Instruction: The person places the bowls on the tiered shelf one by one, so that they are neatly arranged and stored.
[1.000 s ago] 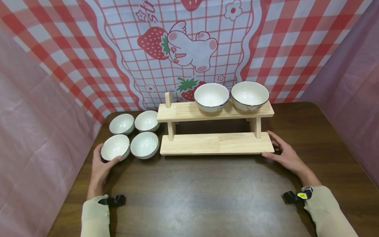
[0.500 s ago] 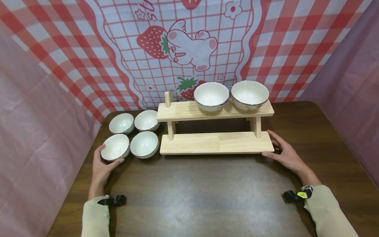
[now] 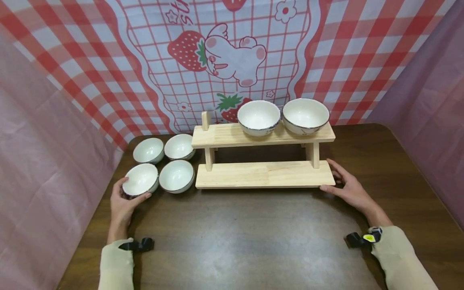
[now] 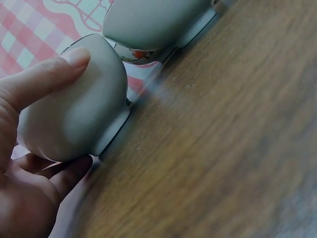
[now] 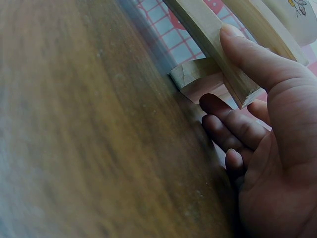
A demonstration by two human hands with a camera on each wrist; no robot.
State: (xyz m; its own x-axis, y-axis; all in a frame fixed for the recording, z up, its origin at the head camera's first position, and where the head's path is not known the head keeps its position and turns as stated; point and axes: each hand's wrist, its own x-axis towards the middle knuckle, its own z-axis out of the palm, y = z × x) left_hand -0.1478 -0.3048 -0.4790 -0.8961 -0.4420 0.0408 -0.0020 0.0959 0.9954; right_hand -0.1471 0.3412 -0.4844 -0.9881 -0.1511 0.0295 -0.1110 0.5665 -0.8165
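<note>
At the left, my left hand [image 3: 121,203] holds the front-left white bowl [image 3: 140,180], thumb on its near side and fingers round its outer side. In the left wrist view that bowl [image 4: 79,109] stands on its foot at the tabletop, slightly tilted in the picture, with the thumb [image 4: 77,57] lying on its wall. My right hand [image 3: 349,191] grips the right end of a two-tier wooden shelf [image 3: 266,175]. In the right wrist view, the thumb presses the front edge of the lower board [image 5: 218,49], and the other fingers lie curled at and below its end.
Three more bowls stand grouped beside the held one: back left [image 3: 149,151], back right [image 3: 180,147] and front right [image 3: 177,176]. Two bowls, one left [image 3: 259,117] and one right [image 3: 306,115], sit on the upper tier. A checked cloth [image 3: 145,100] hangs behind the brown table [image 3: 232,237].
Hardly anything differs. The left hand shifts very slightly at the bowl, while the right hand keeps its place at the shelf's end.
</note>
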